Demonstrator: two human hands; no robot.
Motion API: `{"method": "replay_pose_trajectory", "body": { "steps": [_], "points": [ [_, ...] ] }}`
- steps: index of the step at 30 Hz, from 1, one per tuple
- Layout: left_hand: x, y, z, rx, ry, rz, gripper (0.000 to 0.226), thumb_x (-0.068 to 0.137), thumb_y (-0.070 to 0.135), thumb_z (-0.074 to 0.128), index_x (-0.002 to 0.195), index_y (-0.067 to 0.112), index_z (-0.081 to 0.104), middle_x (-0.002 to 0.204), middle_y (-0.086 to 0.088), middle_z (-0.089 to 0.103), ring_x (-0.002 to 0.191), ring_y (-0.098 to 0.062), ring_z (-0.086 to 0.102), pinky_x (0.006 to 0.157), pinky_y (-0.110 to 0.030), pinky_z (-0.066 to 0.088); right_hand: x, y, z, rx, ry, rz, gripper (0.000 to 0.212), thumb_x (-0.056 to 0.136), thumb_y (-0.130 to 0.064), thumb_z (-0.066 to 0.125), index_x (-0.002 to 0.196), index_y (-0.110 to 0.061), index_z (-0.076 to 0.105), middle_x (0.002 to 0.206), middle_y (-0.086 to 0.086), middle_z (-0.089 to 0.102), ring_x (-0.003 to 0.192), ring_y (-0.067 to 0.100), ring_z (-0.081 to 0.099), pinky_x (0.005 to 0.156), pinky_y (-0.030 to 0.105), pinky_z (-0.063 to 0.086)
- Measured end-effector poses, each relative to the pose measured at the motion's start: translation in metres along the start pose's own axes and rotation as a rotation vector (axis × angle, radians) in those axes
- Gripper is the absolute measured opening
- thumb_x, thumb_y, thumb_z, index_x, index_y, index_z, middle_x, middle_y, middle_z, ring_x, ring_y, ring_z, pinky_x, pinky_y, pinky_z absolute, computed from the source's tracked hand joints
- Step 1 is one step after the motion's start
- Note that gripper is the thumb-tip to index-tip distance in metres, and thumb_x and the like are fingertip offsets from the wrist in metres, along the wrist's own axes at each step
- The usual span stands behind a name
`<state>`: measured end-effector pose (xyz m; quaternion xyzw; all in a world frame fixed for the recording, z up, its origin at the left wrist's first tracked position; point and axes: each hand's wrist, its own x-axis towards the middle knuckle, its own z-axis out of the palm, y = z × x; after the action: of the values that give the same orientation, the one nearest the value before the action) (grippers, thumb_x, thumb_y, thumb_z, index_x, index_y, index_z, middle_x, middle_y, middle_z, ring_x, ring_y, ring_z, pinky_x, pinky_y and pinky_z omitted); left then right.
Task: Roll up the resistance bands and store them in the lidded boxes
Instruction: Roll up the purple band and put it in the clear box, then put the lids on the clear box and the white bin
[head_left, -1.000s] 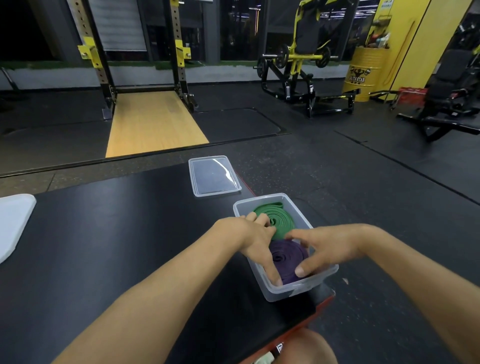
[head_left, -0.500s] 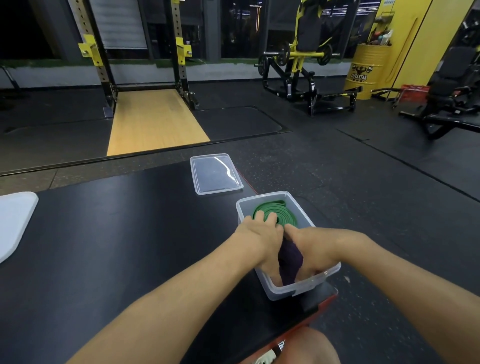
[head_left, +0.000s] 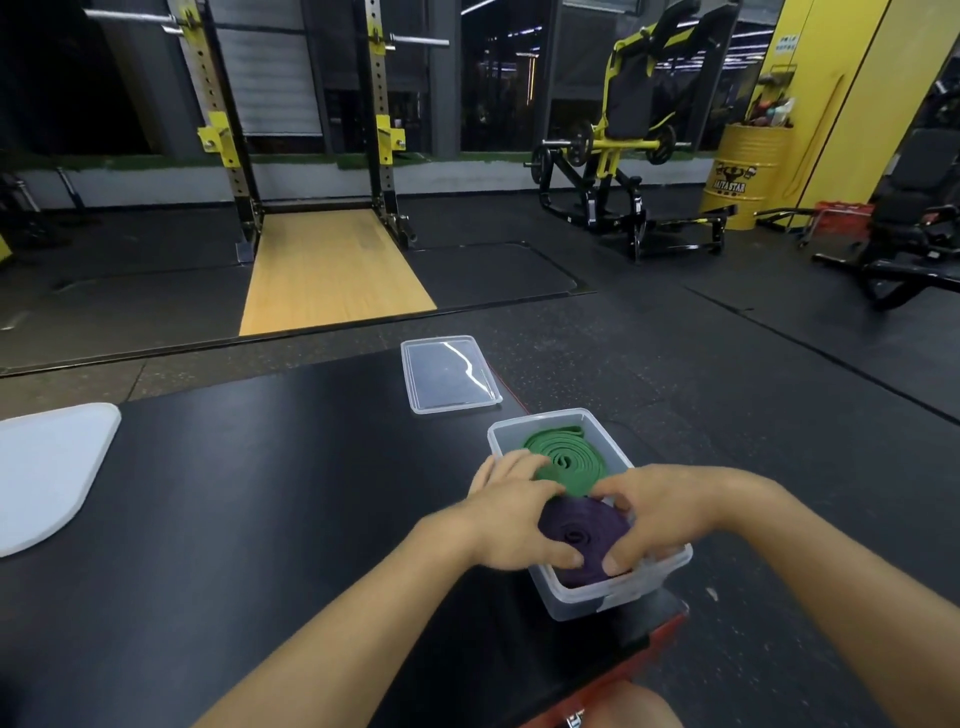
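A clear plastic box (head_left: 623, 592) stands at the near right corner of the black table. Inside it a rolled green band (head_left: 569, 462) lies flat in the far half. A rolled purple band (head_left: 582, 538) lies in the near half, coil side up. My left hand (head_left: 511, 512) grips the purple roll from the left, its fingers curled round the edge. My right hand (head_left: 654, 512) grips the same roll from the right, with fingers and thumb round it. The box's clear lid (head_left: 449, 374) lies flat on the table beyond the box.
A white lid or board (head_left: 47, 473) lies at the table's left edge. The table's right edge runs just past the box, with the gym floor beyond. A squat rack (head_left: 306, 135) and weight machines stand far behind.
Half a second ago the purple roll stood on edge between my hands; now it lies flat in the box. Both hands stay round it. The camera view has lifted a little.
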<state>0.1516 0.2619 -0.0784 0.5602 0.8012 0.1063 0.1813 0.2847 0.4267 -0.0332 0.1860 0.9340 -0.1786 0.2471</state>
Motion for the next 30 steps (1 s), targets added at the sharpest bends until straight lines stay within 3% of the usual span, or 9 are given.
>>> {"method": "replay_pose_trajectory", "body": {
  "steps": [3, 6, 8, 11, 15, 18, 22, 24, 30],
  "points": [
    [-0.011, -0.006, 0.016, -0.242, 0.243, -0.121, 0.088, 0.093, 0.045, 0.066, 0.163, 0.022, 0.019, 0.17, 0.009, -0.016, 0.155, -0.012, -0.018, 0.127, -0.037, 0.006, 0.001, 0.004, 0.0, 0.013, 0.166, 0.004, 0.052, 0.082, -0.058, 0.077, 0.125, -0.033, 0.065, 0.101, -0.014, 0.072, 0.09, 0.004, 0.067, 0.087, 0.028, 0.054],
    [-0.021, -0.007, 0.026, -0.541, 0.386, -0.287, 0.08, 0.086, 0.039, 0.069, 0.156, 0.033, 0.03, 0.163, 0.008, 0.019, 0.153, -0.016, 0.02, 0.121, -0.038, 0.032, 0.01, 0.01, 0.006, -0.067, 0.402, -0.01, 0.048, 0.091, -0.052, 0.071, 0.132, -0.028, 0.064, 0.09, -0.021, 0.058, 0.09, 0.005, 0.055, 0.081, 0.024, 0.044],
    [-0.022, -0.003, 0.03, -0.682, 0.399, -0.338, 0.055, 0.08, 0.035, 0.07, 0.131, 0.043, 0.052, 0.13, 0.012, 0.047, 0.119, -0.01, 0.057, 0.103, -0.037, 0.051, 0.017, 0.015, 0.013, -0.115, 0.498, 0.03, 0.05, 0.093, -0.051, 0.068, 0.137, -0.03, 0.059, 0.093, -0.019, 0.042, 0.088, 0.01, 0.05, 0.081, 0.028, 0.044],
    [-0.026, 0.006, 0.03, -0.83, 0.402, -0.344, 0.038, 0.076, 0.027, 0.065, 0.111, 0.043, 0.06, 0.108, 0.01, 0.047, 0.086, -0.01, 0.065, 0.083, -0.04, 0.061, 0.024, 0.022, 0.026, -0.133, 0.556, 0.079, 0.053, 0.096, -0.047, 0.066, 0.143, -0.03, 0.051, 0.111, -0.012, 0.035, 0.089, 0.011, 0.047, 0.078, 0.027, 0.043],
    [-0.033, 0.002, 0.029, -0.887, 0.457, -0.327, 0.04, 0.083, 0.014, 0.058, 0.111, 0.042, 0.06, 0.106, 0.005, 0.045, 0.08, -0.013, 0.062, 0.081, -0.039, 0.061, 0.033, 0.022, 0.036, -0.084, 0.635, 0.005, 0.04, 0.099, -0.026, 0.064, 0.139, -0.021, 0.061, 0.115, -0.009, 0.039, 0.1, 0.011, 0.051, 0.084, 0.018, 0.039],
    [-0.044, -0.016, 0.029, -0.9, 0.5, -0.325, 0.049, 0.088, 0.01, 0.056, 0.119, 0.049, 0.058, 0.108, 0.004, 0.045, 0.08, -0.014, 0.061, 0.084, -0.039, 0.061, 0.044, 0.01, 0.042, 0.021, 0.713, -0.072, 0.033, 0.098, -0.013, 0.062, 0.129, -0.019, 0.069, 0.109, -0.012, 0.044, 0.087, 0.006, 0.051, 0.083, 0.019, 0.041],
    [-0.069, -0.055, 0.03, -0.93, 0.635, -0.379, 0.055, 0.094, 0.005, 0.055, 0.132, 0.045, 0.059, 0.109, 0.002, 0.05, 0.077, -0.01, 0.062, 0.073, -0.012, 0.05, 0.06, -0.023, 0.049, 0.218, 0.778, -0.223, 0.03, 0.095, -0.003, 0.062, 0.115, -0.02, 0.076, 0.099, -0.02, 0.051, 0.083, -0.002, 0.056, 0.082, 0.018, 0.043],
    [-0.086, -0.076, 0.03, -0.946, 0.731, -0.407, 0.052, 0.094, 0.002, 0.057, 0.135, 0.034, 0.062, 0.109, 0.0, 0.053, 0.074, -0.007, 0.063, 0.069, -0.01, 0.048, 0.069, -0.047, 0.052, 0.302, 0.787, -0.279, 0.027, 0.096, -0.004, 0.064, 0.113, -0.021, 0.077, 0.099, -0.018, 0.056, 0.088, 0.001, 0.059, 0.082, 0.011, 0.042],
    [-0.145, -0.124, 0.03, -0.964, 0.939, -0.458, 0.057, 0.091, -0.007, 0.059, 0.116, 0.044, 0.068, 0.108, -0.006, 0.057, 0.079, -0.01, 0.064, 0.067, -0.008, 0.048, 0.101, -0.124, 0.064, 0.586, 0.846, -0.436, 0.032, 0.09, 0.004, 0.07, 0.102, -0.025, 0.078, 0.098, -0.012, 0.066, 0.092, 0.002, 0.065, 0.08, 0.009, 0.048]
  ]
}}
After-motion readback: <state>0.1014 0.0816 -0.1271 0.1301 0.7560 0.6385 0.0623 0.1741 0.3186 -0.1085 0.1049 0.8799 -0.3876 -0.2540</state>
